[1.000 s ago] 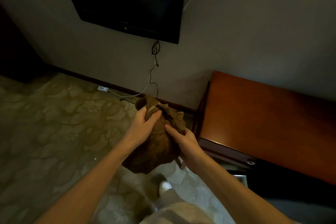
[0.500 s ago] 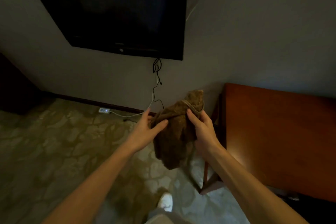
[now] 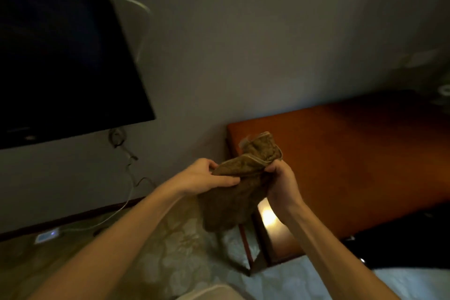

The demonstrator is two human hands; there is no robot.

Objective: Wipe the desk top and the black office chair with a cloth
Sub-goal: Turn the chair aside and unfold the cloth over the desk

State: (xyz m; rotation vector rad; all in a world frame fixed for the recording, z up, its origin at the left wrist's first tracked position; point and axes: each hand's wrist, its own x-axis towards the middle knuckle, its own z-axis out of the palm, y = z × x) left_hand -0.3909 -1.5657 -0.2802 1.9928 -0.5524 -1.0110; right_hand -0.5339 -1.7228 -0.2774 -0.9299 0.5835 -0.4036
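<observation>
A brown cloth (image 3: 233, 192) with a pale hemmed edge hangs bunched between both hands, in the air over the left end of the reddish-brown wooden desk top (image 3: 353, 153). My left hand (image 3: 207, 178) pinches the cloth's left edge between thumb and fingers. My right hand (image 3: 282, 185) grips its upper right part, fingers curled round the fabric. A dark shape (image 3: 414, 246) sits low at the right under the desk edge; I cannot tell if it is the black office chair.
A black wall-mounted TV (image 3: 60, 56) fills the upper left, with cables hanging to a white adapter (image 3: 46, 236) on the patterned carpet (image 3: 146, 251). The grey wall runs behind the desk. The desk's leg (image 3: 246, 246) stands below my hands.
My view has swung right and closer to the desk. Both hands carried the cloth right, now over the desk's left end, and my right hand's grip has closed into a fist on it.
</observation>
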